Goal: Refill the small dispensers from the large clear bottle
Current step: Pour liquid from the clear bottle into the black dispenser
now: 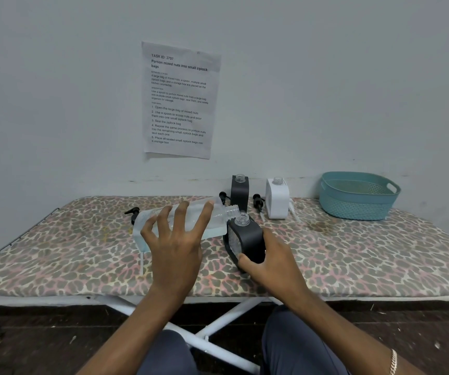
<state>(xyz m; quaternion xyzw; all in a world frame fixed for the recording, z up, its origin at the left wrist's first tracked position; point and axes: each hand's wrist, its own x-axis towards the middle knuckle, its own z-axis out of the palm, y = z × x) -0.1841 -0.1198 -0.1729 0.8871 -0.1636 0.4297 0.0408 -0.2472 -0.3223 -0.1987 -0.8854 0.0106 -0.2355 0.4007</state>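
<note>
My left hand (176, 239) grips the large clear bottle (218, 220), tipped almost flat, its open threaded neck pointing right just above the mouth of a black dispenser (247, 239). My right hand (269, 258) holds that black dispenser from the right side, slightly tilted on the board. Pale liquid lies in the lower part of the bottle. A second black dispenser (240, 192) and a white dispenser (277, 198) stand uncapped at the back by the wall.
Black pump heads lie on the leopard-print ironing board (82, 255): one at the left (132, 212), one by the white dispenser (258, 203), another partly hidden behind the bottle (222, 196). A teal basket (358, 196) sits back right. A paper sheet (180, 100) hangs on the wall.
</note>
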